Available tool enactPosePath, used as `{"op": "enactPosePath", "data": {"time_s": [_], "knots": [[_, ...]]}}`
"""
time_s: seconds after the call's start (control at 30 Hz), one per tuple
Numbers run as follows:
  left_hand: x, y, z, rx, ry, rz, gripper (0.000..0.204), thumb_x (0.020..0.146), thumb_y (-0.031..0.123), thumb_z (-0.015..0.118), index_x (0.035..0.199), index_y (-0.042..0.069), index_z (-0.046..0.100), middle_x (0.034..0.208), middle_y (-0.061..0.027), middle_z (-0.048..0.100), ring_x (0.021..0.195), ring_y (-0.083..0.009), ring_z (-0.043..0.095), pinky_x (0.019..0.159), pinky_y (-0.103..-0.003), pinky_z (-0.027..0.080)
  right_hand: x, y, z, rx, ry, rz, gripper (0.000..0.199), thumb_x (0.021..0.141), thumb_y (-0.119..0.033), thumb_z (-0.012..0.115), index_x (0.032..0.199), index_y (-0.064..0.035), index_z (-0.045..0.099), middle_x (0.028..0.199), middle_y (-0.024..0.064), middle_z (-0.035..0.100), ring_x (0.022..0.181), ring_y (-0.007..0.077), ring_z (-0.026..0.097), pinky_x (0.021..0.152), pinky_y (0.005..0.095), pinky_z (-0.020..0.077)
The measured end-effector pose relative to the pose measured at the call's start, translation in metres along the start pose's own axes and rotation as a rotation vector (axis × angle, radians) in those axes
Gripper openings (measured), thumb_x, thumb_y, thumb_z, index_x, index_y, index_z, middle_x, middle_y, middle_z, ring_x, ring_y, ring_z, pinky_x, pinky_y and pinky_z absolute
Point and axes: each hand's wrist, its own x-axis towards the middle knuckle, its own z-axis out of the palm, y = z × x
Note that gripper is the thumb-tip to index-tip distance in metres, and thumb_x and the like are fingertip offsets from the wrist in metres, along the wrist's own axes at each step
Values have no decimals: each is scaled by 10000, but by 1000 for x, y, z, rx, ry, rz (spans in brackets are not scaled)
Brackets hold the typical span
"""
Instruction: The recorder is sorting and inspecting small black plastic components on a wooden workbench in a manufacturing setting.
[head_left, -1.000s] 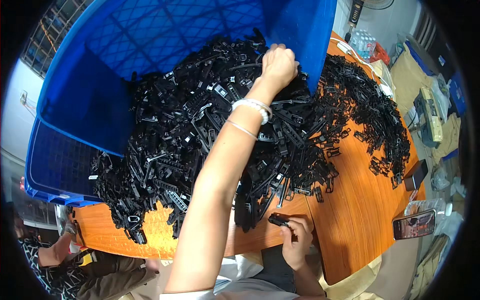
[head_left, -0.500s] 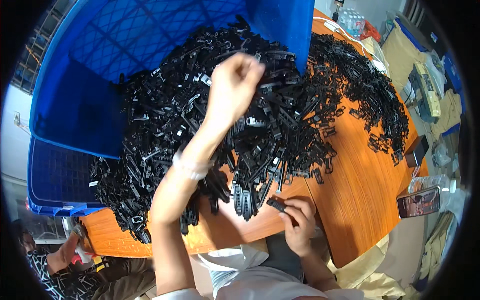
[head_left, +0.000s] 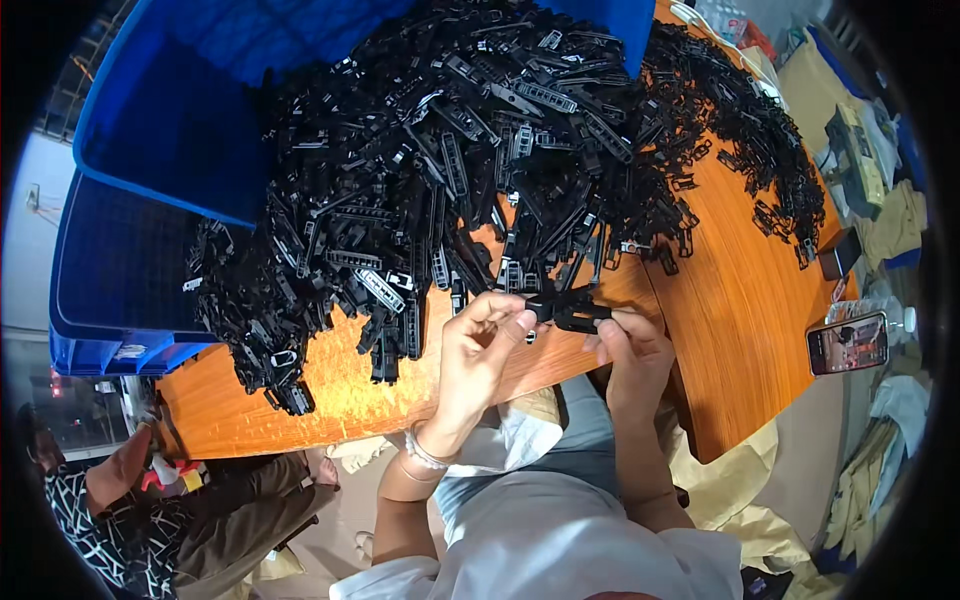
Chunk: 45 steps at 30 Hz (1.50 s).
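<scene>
Close together over the table's front edge are my two hands. My left hand [head_left: 482, 345] pinches a small black plastic part [head_left: 541, 306] between thumb and fingers. In my right hand [head_left: 636, 350] is a longer black plastic piece [head_left: 582, 316] with a slotted frame, its end held between thumb and fingers. The two parts meet or overlap; whether they are joined I cannot tell. Just beyond my hands lies a large heap of black plastic parts [head_left: 430, 170], many of them long and ladder-like.
A big blue crate [head_left: 165, 120] lies tipped at the far left, the heap spilling from it onto the wooden table [head_left: 735, 330]. Smaller black frames [head_left: 745, 120] form a pile at the far right. A phone [head_left: 848, 344] leans by a clear bottle at right. Another person [head_left: 110, 510] sits at lower left.
My left hand has come back from above the heap to beside my right hand, now with a black part in it. My right hand has lifted its piece slightly to meet it.
</scene>
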Motion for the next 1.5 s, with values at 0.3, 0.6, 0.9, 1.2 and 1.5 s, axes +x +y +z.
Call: {"op": "enactPosePath", "data": {"time_s": [0.3, 0.6, 0.9, 1.2, 1.5], "knots": [[-21, 4, -3, 322, 33, 72, 106, 820, 11, 578, 914, -38, 585, 766, -57, 624, 702, -63, 557, 629, -193, 427, -8, -11, 2, -179, -69, 57, 79, 767, 25, 559, 826, 68, 591, 700, 66, 575, 542, 58, 487, 476, 176, 360], [-17, -7, -3, 137, -102, -130, 147, 794, 41, 622, 918, -36, 602, 774, -48, 623, 694, -53, 548, 631, -186, 453, -17, -1, -7, -467, -248, -167, 119, 689, 25, 656, 773, 79, 591, 742, 63, 585, 642, 111, 572, 567, 193, 427], [-22, -19, -2, 1, -174, -110, 112, 785, 15, 617, 888, -28, 607, 779, -21, 574, 725, -61, 523, 632, -193, 437, -19, -1, -8, -207, -250, 165, 195, 706, 1, 662, 889, 48, 612, 801, 27, 593, 718, 81, 553, 616, 182, 426], [7, -32, -9, 317, -444, 47, 166, 842, 61, 484, 838, -70, 586, 777, -79, 586, 668, -132, 525, 594, -245, 422, -19, 5, -30, -153, -180, 91, 179, 762, 13, 545, 923, 77, 591, 762, 83, 568, 574, 87, 522, 484, 174, 375], [113, 8, 2, 1504, -202, 850, 247, 683, -54, 536, 925, -18, 566, 856, -144, 460, 759, -283, 519, 603, -345, 474, -20, 14, -41, -102, -205, 66, 183, 763, 56, 497, 920, 76, 590, 759, 95, 559, 585, 100, 538, 448, 176, 366]]}}
